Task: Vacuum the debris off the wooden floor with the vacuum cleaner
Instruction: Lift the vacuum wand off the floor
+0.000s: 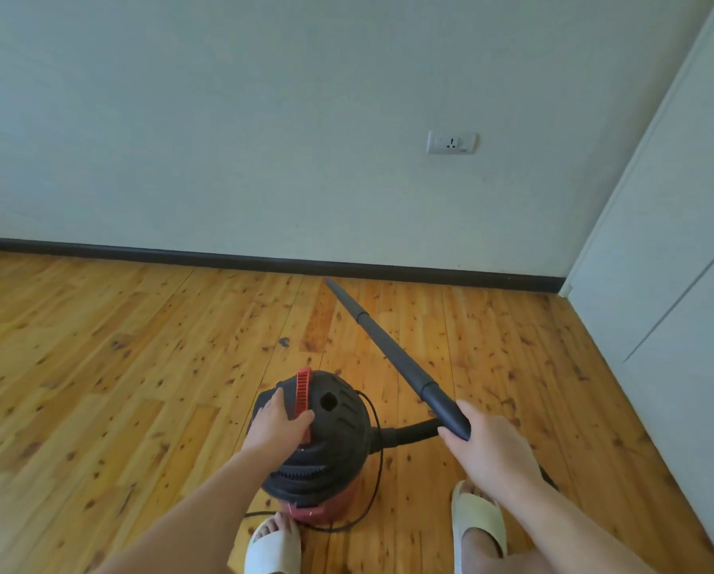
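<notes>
A small canister vacuum cleaner [338, 432] with a black lid, red handle [303, 387] and red body stands on the wooden floor [119, 366] just in front of my feet. My left hand [276, 424] grips the near end of the red handle, thumb curled over it. My right hand [488, 445] holds the thick end of the long black wand [392, 354], which slants up and left, its narrow tip near the dark baseboard. A black hose [409, 432] joins the wand to the canister. A small dark speck of debris [284, 342] lies beyond the vacuum.
A black power cord [378, 470] loops round the canister's right side and front. A wall socket [451, 142] sits on the pale wall ahead. White cabinet doors [678, 283] run along the right. My feet wear pale slippers [477, 519].
</notes>
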Demonstrator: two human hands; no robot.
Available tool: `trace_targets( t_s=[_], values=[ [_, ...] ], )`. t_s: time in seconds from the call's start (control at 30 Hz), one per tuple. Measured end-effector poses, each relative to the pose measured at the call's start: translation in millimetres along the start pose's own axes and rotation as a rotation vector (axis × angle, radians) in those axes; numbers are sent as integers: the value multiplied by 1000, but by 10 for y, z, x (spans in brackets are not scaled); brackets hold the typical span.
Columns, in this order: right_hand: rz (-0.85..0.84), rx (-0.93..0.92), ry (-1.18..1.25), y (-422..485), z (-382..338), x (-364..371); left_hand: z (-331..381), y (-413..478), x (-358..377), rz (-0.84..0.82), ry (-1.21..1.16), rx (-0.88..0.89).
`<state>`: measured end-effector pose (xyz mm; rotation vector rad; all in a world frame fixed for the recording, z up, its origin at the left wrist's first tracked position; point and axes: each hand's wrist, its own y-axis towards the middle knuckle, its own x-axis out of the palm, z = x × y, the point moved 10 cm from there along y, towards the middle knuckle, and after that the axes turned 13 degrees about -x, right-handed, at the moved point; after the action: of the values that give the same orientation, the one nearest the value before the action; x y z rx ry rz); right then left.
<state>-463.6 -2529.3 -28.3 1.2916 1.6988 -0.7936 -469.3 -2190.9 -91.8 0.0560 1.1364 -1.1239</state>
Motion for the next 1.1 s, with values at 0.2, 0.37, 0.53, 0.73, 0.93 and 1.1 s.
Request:
trace_targets(
  t_s=[0.2, 0.37, 0.53, 0.73, 0.93, 1.1],
  values=[
    [91, -99, 31, -497, -577, -460, 629, -746, -428, -171, -551, 37],
    [122, -279, 77, -898, -1181, -895, 1247, -1334, -579, -551, -1115, 51],
    [199, -296, 256, -1080, -1424, -1415, 1316, -1823, -687, -539, -1430, 17],
    [194, -412, 162, -798, -2224, -2072, 1327, -2729, -520, -557, -1326, 186],
    [123, -484, -171, -534, -3040, -2155, 1420, -3091, -525, -505, -1317, 232],
    [90, -333, -103, -245, -2891, -2075, 1534, -3318, -503, -457, -1183, 310]
  ],
)
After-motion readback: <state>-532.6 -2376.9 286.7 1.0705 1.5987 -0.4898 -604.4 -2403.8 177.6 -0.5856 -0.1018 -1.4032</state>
